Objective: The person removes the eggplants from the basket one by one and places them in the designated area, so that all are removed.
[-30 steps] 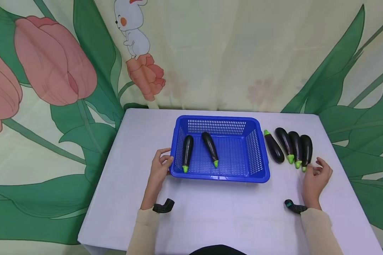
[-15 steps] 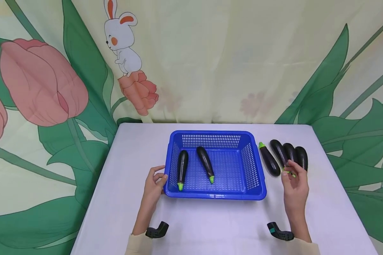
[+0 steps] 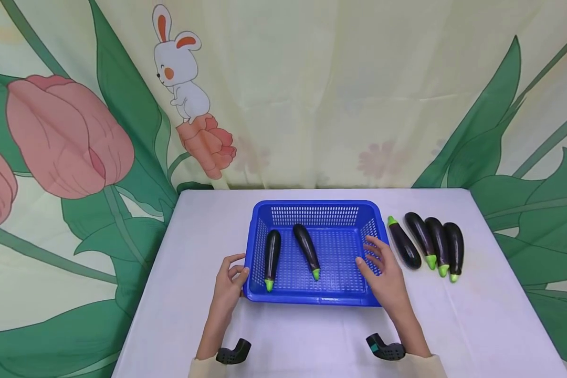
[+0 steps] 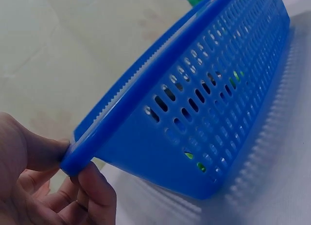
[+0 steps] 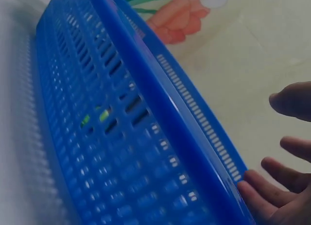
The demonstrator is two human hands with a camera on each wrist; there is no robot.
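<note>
A blue plastic basket (image 3: pixel 312 300) with slotted walls stands on the table. In it lie two eggplants, one (image 3: pixel 272 257) along the left wall and another (image 3: pixel 306 249) slanted nearer the middle, green stem ends toward the person. My left hand (image 3: pixel 228 278) pinches the basket's left rim between thumb and fingers, plainest in the left wrist view (image 4: pixel 73 181). My right hand (image 3: pixel 387 275) is over the basket's right end, fingers spread and holding nothing. In the right wrist view its fingertips (image 5: pixel 252 179) appear close to the rim; whether they touch it I cannot tell.
Right of the basket, several more eggplants (image 3: pixel 434 241) lie side by side on the white-covered table (image 3: pixel 307 341). One of them (image 3: pixel 403 244) is turned the other way, stem end to the back. A printed curtain (image 3: pixel 312 94) hangs behind the table.
My right hand has moved left from beside the row of eggplants to above the basket's right end. The left hand stays at the left rim. The head view has tilted up.
</note>
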